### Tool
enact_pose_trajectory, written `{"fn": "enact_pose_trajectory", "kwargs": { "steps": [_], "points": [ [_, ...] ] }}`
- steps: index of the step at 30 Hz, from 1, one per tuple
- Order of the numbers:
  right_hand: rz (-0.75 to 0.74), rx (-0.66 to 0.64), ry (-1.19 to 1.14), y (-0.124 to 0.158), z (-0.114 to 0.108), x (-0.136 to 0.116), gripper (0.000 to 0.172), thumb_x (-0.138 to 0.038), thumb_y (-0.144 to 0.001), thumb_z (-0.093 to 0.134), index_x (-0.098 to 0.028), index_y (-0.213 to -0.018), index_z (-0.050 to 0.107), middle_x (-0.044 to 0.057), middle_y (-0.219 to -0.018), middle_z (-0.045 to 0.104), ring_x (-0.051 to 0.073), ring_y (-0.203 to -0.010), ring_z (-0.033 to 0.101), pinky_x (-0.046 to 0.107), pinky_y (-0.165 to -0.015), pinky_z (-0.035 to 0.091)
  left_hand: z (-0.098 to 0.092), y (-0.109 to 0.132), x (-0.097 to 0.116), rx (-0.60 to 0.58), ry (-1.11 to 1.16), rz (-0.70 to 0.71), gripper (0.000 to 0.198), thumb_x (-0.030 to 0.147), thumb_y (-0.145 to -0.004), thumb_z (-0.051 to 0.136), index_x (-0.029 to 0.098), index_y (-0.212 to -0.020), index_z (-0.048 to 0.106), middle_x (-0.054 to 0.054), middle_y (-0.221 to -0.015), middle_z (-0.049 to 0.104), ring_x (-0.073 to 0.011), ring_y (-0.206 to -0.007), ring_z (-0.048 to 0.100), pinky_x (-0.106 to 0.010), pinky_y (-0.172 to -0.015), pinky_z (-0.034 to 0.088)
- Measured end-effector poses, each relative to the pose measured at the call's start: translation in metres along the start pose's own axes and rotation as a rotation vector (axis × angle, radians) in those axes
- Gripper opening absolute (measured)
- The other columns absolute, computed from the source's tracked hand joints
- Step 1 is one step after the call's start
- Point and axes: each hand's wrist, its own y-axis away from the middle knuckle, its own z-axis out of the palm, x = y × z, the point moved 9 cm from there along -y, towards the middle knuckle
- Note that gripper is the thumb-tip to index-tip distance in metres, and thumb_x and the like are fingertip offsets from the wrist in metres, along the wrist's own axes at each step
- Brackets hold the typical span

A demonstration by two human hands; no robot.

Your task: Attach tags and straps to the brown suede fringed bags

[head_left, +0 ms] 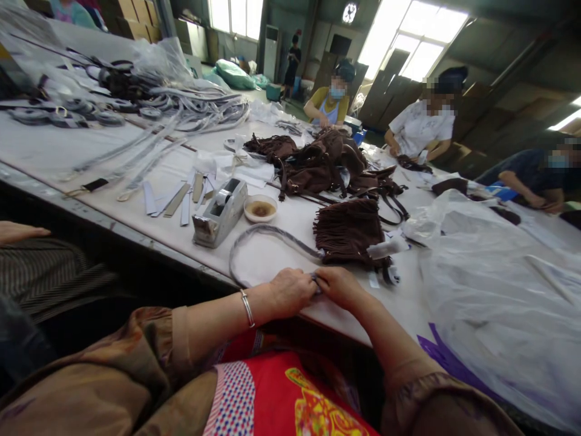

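My left hand (290,292) and my right hand (341,286) meet at the table's near edge, both pinched on one end of a grey wrapped bag strap (263,233). The strap loops away to the left and comes back to a brown fringed bag (348,230) lying just beyond my hands. A silver bangle sits on my left wrist.
A grey tape dispenser (220,212) and a small dish (260,209) stand left of the bag. More brown bags (318,160) pile mid-table, strap bundles (181,106) far left, clear plastic bags (499,284) at right. Three people work at the far side; another person's hand (20,232) rests at left.
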Motion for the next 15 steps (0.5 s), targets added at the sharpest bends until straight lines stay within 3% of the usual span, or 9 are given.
{"fn": "enact_pose_trajectory", "kwargs": {
  "steps": [3,7,9,11,15],
  "points": [
    [-0.044,0.007,-0.007,-0.003,-0.002,-0.003,0.02,-0.026,-0.09,0.052,-0.02,-0.082,0.069,0.005,-0.083,0.072,0.017,-0.077,0.062,0.026,-0.066,0.033,-0.004,0.006,-0.013,0.025,-0.035,0.005,0.013,0.017,-0.089,0.055,0.014,-0.1,0.061,-0.009,-0.088,0.063,-0.0214,-0.077,0.062,-0.033,-0.069,0.053],
    [0.259,0.174,-0.082,0.001,-0.001,0.015,0.026,-0.036,-0.092,0.051,-0.018,-0.091,0.07,0.009,-0.088,0.073,0.02,-0.079,0.063,0.026,-0.065,0.035,0.007,-0.003,-0.01,0.096,-0.029,-0.123,0.018,0.013,-0.092,0.046,0.011,-0.099,0.062,-0.012,-0.09,0.063,-0.0223,-0.079,0.062,-0.035,-0.07,0.054],
    [0.349,0.17,-0.061,0.004,0.003,0.019,0.024,-0.034,-0.09,0.052,-0.017,-0.085,0.069,0.01,-0.084,0.072,0.02,-0.076,0.062,0.027,-0.062,0.033,0.011,-0.007,-0.004,0.111,-0.006,-0.187,0.02,0.011,-0.092,0.044,0.01,-0.101,0.062,-0.012,-0.091,0.064,-0.0224,-0.08,0.063,-0.035,-0.07,0.054],
    [0.316,0.131,-0.016,0.004,0.002,0.015,0.02,-0.026,-0.088,0.053,-0.018,-0.078,0.068,0.009,-0.081,0.071,0.019,-0.075,0.062,0.027,-0.062,0.032,0.01,-0.009,0.0,0.081,0.015,-0.191,0.019,0.013,-0.091,0.046,0.01,-0.101,0.062,-0.013,-0.09,0.064,-0.0221,-0.079,0.063,-0.035,-0.069,0.054],
    [0.041,0.01,0.042,-0.003,-0.004,-0.003,0.018,-0.023,-0.087,0.054,-0.02,-0.075,0.067,0.005,-0.08,0.071,0.018,-0.075,0.061,0.026,-0.063,0.031,-0.001,-0.001,-0.008,-0.025,0.032,-0.032,0.022,0.035,-0.087,0.061,0.015,-0.095,0.065,-0.008,-0.082,0.066,-0.0205,-0.071,0.064,-0.03,-0.063,0.052]
  ]
}}
